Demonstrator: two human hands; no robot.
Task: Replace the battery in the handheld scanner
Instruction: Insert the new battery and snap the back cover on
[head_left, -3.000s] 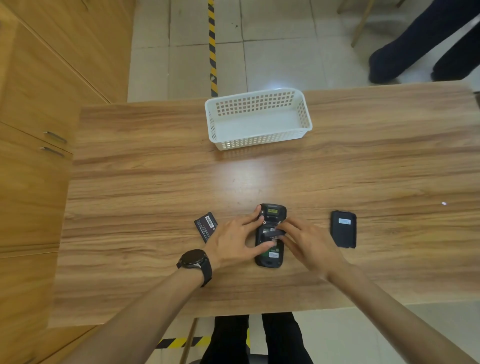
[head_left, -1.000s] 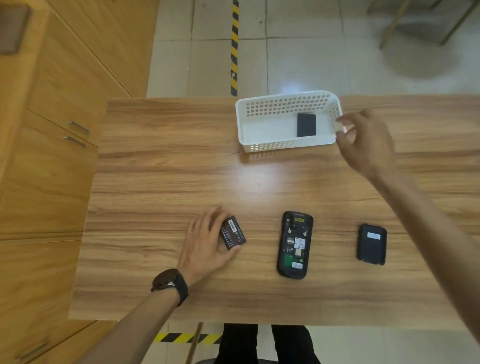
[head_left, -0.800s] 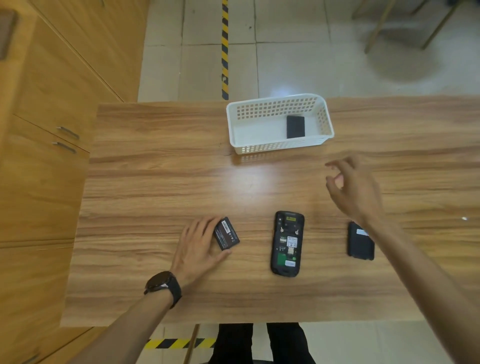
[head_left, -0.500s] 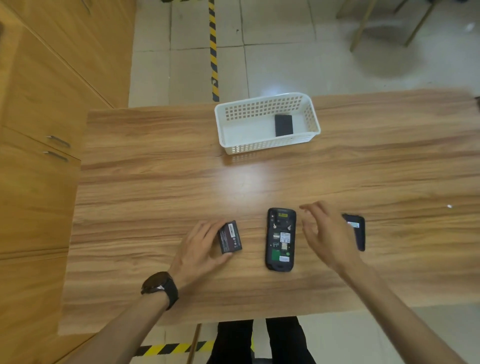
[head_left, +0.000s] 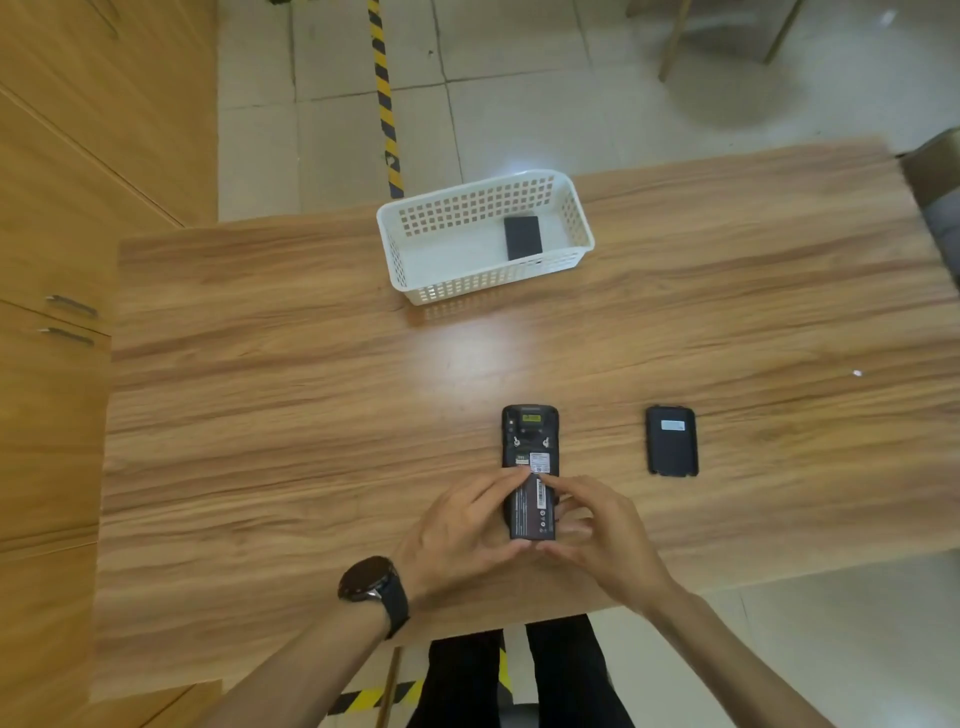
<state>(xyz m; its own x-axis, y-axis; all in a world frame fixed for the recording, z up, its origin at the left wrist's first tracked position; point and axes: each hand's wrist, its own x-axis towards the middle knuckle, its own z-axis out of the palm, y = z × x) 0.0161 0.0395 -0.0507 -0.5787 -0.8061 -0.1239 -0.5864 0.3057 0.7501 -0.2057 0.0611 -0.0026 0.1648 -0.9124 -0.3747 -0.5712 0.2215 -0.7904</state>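
Note:
The black handheld scanner (head_left: 530, 434) lies face down near the table's front edge, its battery bay uncovered. A black labelled battery (head_left: 533, 512) sits over the lower part of the bay, tilted slightly. My left hand (head_left: 457, 540) grips its left side and bottom. My right hand (head_left: 605, 535) pinches its right side and top corner. The scanner's lower half is hidden under the battery and my fingers. The black battery cover (head_left: 671, 440) lies flat to the right of the scanner. Another black battery (head_left: 522, 237) rests inside the white basket (head_left: 410, 270).
The wooden table (head_left: 291, 395) spans the view, with wooden cabinets (head_left: 52, 260) along its left side. The basket stands at the table's far edge. Chair legs (head_left: 670, 41) stand on the tiled floor beyond. My legs show below the front edge.
My left hand carried the labelled battery from the table's left over onto the scanner. My right hand came back from the basket and now holds the battery too.

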